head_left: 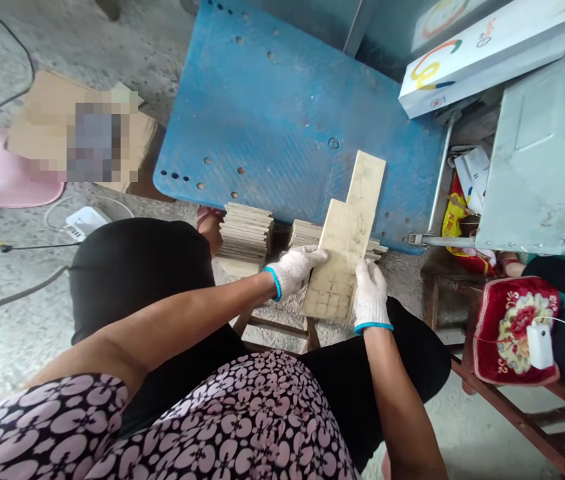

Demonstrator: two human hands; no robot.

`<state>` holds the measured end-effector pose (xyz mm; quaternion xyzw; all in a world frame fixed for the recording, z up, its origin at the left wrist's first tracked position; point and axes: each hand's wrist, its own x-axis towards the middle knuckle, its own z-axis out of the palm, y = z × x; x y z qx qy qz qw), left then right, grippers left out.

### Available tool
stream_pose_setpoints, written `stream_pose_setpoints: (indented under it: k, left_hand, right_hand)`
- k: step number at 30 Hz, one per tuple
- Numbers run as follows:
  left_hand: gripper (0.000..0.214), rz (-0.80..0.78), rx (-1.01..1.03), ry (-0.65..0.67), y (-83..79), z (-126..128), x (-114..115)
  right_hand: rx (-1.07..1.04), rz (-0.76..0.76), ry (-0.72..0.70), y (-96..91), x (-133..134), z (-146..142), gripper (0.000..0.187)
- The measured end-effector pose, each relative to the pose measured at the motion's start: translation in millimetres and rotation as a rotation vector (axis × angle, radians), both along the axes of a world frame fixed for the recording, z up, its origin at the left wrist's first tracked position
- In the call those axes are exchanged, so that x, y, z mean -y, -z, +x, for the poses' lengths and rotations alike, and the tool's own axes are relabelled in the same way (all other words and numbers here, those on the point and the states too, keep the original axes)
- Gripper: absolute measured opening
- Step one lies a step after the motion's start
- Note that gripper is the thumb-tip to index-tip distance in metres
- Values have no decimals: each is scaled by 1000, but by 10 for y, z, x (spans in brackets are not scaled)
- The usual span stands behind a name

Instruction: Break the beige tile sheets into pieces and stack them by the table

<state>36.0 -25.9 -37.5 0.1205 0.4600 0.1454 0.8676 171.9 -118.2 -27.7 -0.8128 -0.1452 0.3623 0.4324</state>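
Observation:
Both my hands wear white knit gloves with blue cuffs. My left hand grips the left edge of a few pale flat wooden boards, fingers closed over them. My right hand holds the lower right edge of the same boards. The boards are offset: one longer board sticks out further over the blue metal table. Two stacks of similar thin boards, one on the left and one behind the held boards, stand just below the table's near edge.
A white box lies at the table's far right. A grey metal panel stands on the right, with a red embroidered cushion on a wooden bench below. Cardboard, cables and a power strip lie on the concrete floor at left.

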Motion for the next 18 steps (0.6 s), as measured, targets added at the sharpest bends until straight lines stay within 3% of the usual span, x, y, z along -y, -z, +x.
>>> stream_pose_setpoints:
  k: [5,12,18]
  left_hand:
    - [23,8,-44,5,12,63,-20]
    - [33,131,40,-71,-30,208,-238]
    - [43,254,-182,-7,150,679,-773]
  right_hand:
    - [-253,29,149,94,-125,114,49]
    - [13,-20,-83,246,-656,464,45]
    - [199,-175,-177,412,-1198,771,28]
